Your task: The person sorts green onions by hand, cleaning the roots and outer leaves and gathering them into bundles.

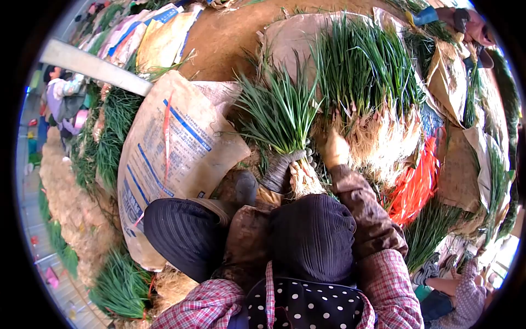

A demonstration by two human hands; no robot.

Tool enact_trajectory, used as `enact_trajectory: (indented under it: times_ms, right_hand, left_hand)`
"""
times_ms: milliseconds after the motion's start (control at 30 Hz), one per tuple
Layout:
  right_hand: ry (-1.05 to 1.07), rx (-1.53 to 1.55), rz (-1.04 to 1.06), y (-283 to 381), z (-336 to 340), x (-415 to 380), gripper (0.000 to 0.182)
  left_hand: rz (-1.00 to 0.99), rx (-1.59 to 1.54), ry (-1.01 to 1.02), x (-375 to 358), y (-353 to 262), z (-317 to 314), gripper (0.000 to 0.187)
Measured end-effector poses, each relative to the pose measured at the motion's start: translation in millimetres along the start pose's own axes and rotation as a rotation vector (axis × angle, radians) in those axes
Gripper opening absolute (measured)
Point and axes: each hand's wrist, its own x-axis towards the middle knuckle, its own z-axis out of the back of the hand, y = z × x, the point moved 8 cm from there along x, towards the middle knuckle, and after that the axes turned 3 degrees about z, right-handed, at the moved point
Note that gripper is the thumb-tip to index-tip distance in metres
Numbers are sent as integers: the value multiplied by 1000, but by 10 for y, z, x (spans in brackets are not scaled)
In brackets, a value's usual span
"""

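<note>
My left hand (290, 164), in a grey glove, is closed around the white lower stalks of a bunch of spring onions (285, 112). Its green leaves fan out upward, and its pale roots (304, 178) hang toward my knees. My right hand (335, 149), in a yellowish glove, is at the left edge of a large pile of spring onions (367, 71). Its fingers look drawn together, with the tips hidden among the stalks, so what they hold cannot be made out. Long tan roots (378, 142) spread along the near side of the pile.
Red plastic strips (413, 183) lie right of the roots. A printed woven sack (170, 148) spreads on the left, below a pale beam (96, 66). More spring onions (123, 282) lie at lower left. Other people sit at far left (66, 101) and lower right (457, 299).
</note>
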Motion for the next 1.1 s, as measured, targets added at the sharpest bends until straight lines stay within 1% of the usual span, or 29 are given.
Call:
enact_trajectory:
  times_ms: [33, 67, 100, 133, 167, 200, 233, 267, 300, 333, 367, 400, 467, 500, 567, 633, 667, 700, 733, 767, 800, 833, 867, 933, 967, 1000, 1033, 1067, 1100]
  right_hand:
    - [-154, 103, -90, -115, 14, 199, 50]
    - [-222, 172, -66, -79, 194, 309, 45]
    - [-239, 125, -17, -27, 326, 377, 40]
    - [-256, 77, 34, 24, 412, 409, 36]
    - [-339, 64, 84, 10, 441, 443, 26]
    - [-371, 170, 118, 6, 477, 348, 19]
    - [-400, 275, 156, 3, 511, 250, 15]
    - [-378, 526, 45, -85, 509, 109, 13]
    - [-197, 700, 81, -121, 276, 167, 22]
    - [-167, 1027, 136, -180, -21, 195, 20]
    - [-123, 1354, 180, -237, -314, 221, 20]
    - [-46, 1567, 135, -125, -315, -15, 19]
    - [-147, 984, 244, -4, 167, -540, 22]
    - [-156, 1119, 201, 27, 302, -700, 23]
    - [-210, 1276, 188, -234, -251, -408, 22]
    - [-223, 1261, 69, -400, -484, -365, 20]
    - [-254, 1127, 61, -483, -520, -361, 19]
    - [-200, 1127, 32, -618, -814, -213, 18]
    - [-138, 1007, 108, -741, -1055, -113, 18]
    - [-87, 889, 189, -837, -1247, -46, 20]
    - [-27, 644, 368, -773, -1288, -83, 22]
    - [-3, 591, 398, -570, -922, -249, 26]
    - [-230, 322, 387, -498, -634, -323, 33]
    - [-364, 279, 97, -476, -130, -244, 36]
    - [-374, 183, 35, -485, 26, -104, 40]
    - [-383, 88, -25, -476, 211, 48, 44]
    - [-76, -25, -165, -384, 391, 73, 44]
    - [-199, 346, -227, -574, 256, 242, 39]
    - [-351, 717, -256, -670, 270, 280, 35]
  left_hand:
    - [1, 43, 22, 12, 2, -1, 39]
    - [3, 88, 46, 37, 13, 4, 39]
    - [-1, 106, 20, 53, 11, 35, 40]
    - [33, 111, 75, 34, 28, 20, 45]
    - [10, 99, 112, 34, -2, 2, 45]
    - [-14, 86, 149, 57, -31, 15, 45]
    - [39, 41, 238, 319, 85, 345, 46]
    - [33, 100, 149, 318, 71, 383, 37]
    - [30, 159, 61, 284, 63, 387, 28]
    - [31, 219, -27, 254, 75, 418, 21]
    - [-20, 415, -282, 290, 93, 718, 19]
    - [2, 427, -251, 225, 80, 555, 19]
    - [44, 452, -189, 79, 65, 259, 20]
    - [82, 407, -146, 128, 165, 302, 19]
    - [39, 370, -73, 215, 213, 352, 17]
    - [20, 332, 1, 249, 233, 247, 16]
    - [-4, 281, 40, 232, 186, 136, 17]
    - [-26, 231, 80, 189, 125, 10, 19]
    - [-49, 180, 118, 138, 68, -93, 20]
    - [-2, 76, 134, 115, 82, -105, 25]
    - [-41, 72, 90, 67, 30, -159, 27]
    - [39, 38, 81, -4, 58, -239, 26]
    - [121, 5, 73, -56, 97, -281, 26]
    - [122, 68, 76, 237, 231, 193, 30]
    - [122, 101, 78, 342, 277, 351, 32]
    - [132, 77, 89, 309, 263, 276, 31]
    - [142, 52, 98, 225, 248, 147, 29]
    - [153, 28, 108, 176, 262, 66, 28]
    - [113, -36, 40, 189, 277, 86, 29]
